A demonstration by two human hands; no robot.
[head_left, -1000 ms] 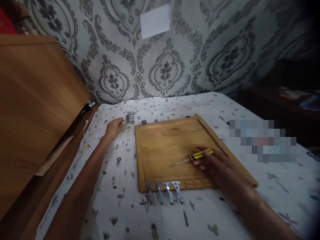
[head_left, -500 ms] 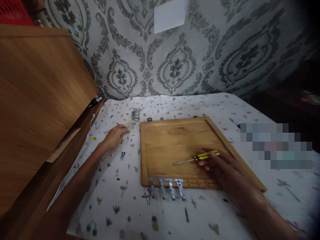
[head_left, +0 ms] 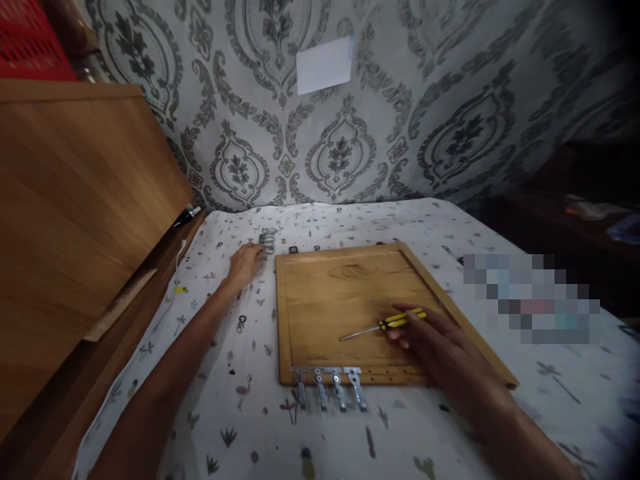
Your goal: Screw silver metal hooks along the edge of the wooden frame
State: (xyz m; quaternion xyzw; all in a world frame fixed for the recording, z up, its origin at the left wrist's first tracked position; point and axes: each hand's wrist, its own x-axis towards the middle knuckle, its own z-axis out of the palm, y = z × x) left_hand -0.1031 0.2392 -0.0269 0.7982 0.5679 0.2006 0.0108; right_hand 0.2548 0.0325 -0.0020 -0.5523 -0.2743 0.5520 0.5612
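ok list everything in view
flat wooden panel: 1, brown, centre
slim screwdriver: 1, yellow-black, over panel
flat metal brackets: 4, silver, panel's near edge
bunched metal brackets: count unclear, silver, past panel's far-left corner
printed cloth: 1, white, under panel
boxy wooden cabinet: 1, brown, left
slotted basket: 1, red, above cabinet
patterned backdrop: 1, grey, rear
rectangular sheet: 1, white, on backdrop
pixelated patch: 1, mixed, right
left hand: 1, bare, beside bunched brackets
right hand: 1, bare, holding screwdriver

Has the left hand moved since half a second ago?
Yes. Judged against the wooden board, the left hand has moved forward, away from the person, bringing its fingertips to the metal pieces beyond it.
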